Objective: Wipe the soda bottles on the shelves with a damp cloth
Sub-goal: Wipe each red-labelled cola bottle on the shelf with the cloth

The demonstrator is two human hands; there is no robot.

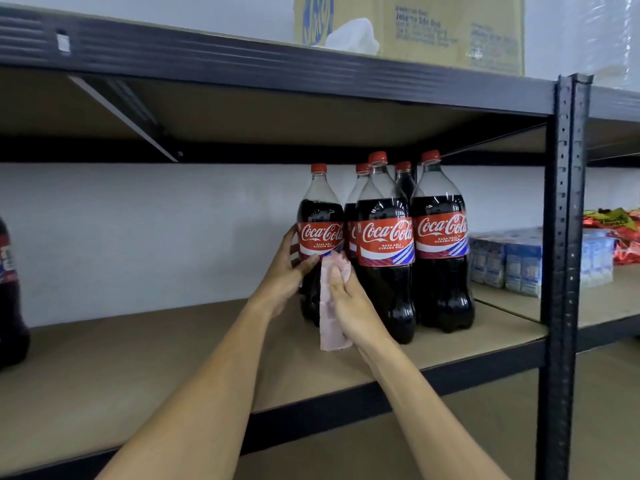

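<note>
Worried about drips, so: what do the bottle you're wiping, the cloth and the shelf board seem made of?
Bottle: clear glossy plastic, judging by see-through neck and highlights. Cloth: thin soft fabric, matte pink, hanging limp. Shelf board: matte brown, probably bare fibreboard or similar; no sheen, so possibly absorbent.

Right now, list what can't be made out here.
Head view:
Rear bottles: front bottles hide all but necks and caps.
Far-left bottle: cut off by the frame edge.
Box print: too blurred to read.
Left bottle: lower half partly behind cloth, left hand, right hand.
</note>
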